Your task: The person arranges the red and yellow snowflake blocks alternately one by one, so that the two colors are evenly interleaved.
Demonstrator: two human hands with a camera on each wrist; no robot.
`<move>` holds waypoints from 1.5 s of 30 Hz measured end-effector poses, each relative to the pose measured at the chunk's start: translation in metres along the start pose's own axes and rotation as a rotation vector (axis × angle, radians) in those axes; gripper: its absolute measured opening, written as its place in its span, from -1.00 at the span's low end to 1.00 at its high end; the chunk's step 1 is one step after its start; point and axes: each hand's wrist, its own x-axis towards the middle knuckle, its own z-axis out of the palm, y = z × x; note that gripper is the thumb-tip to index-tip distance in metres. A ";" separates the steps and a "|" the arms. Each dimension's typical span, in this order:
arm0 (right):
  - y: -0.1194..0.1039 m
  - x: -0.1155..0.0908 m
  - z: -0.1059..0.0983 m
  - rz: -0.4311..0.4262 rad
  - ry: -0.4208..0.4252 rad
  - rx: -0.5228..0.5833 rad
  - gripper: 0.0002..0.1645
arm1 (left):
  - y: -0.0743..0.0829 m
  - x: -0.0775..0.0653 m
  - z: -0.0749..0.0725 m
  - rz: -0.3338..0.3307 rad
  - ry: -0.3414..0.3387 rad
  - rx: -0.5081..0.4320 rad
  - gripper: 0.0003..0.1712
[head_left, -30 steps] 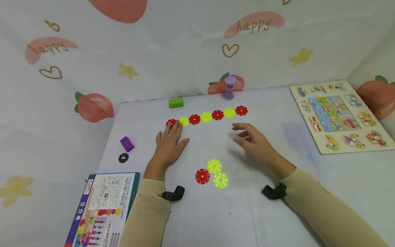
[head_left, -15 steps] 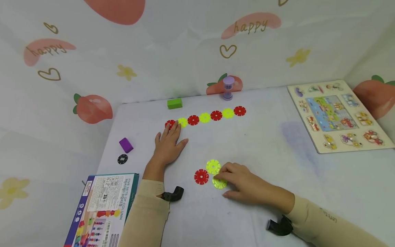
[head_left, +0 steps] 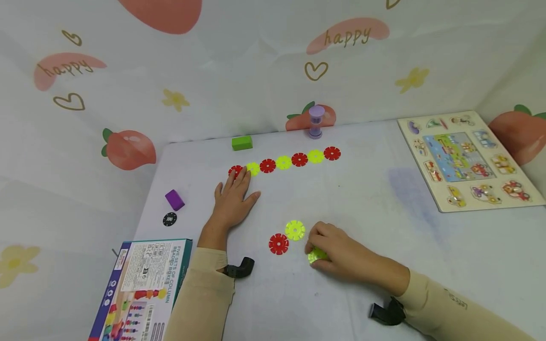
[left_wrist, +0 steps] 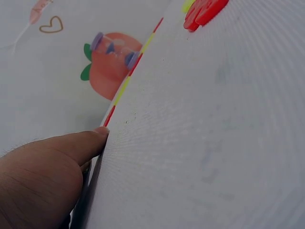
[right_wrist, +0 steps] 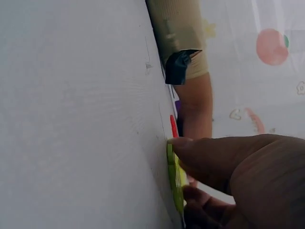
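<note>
A row of alternating red and yellow notched discs lies across the back of the table, among them a red disc point(head_left: 268, 166) and a yellow disc point(head_left: 283, 162). On its left end rests my left hand point(head_left: 230, 203), fingers straight, the fingertips touching the end red disc point(head_left: 234, 169) and partly covering it. My right hand point(head_left: 341, 248) pinches a yellow-green notched disc point(head_left: 316, 256) between thumb and fingers, low over the cloth; its edge point(right_wrist: 171, 174) shows in the right wrist view. Left of that hand lie a loose red disc point(head_left: 279, 244) and a loose yellow disc point(head_left: 295, 230).
Behind the row stand a green block point(head_left: 242, 143) and a purple hourglass point(head_left: 315, 122). At left are a purple block point(head_left: 175, 200), a black round chip point(head_left: 169, 219) and a printed box point(head_left: 147, 270). A wooden picture puzzle board point(head_left: 439, 189) lies at right.
My right hand has come down and toward me from near the row, taken hold of the lower yellow-green disc and drawn it slightly right. The left hand has stayed in place.
</note>
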 end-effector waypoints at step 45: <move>0.147 0.044 -0.105 0.586 0.550 0.255 -0.61 | -0.001 0.000 -0.002 -0.006 -0.025 -0.006 -0.07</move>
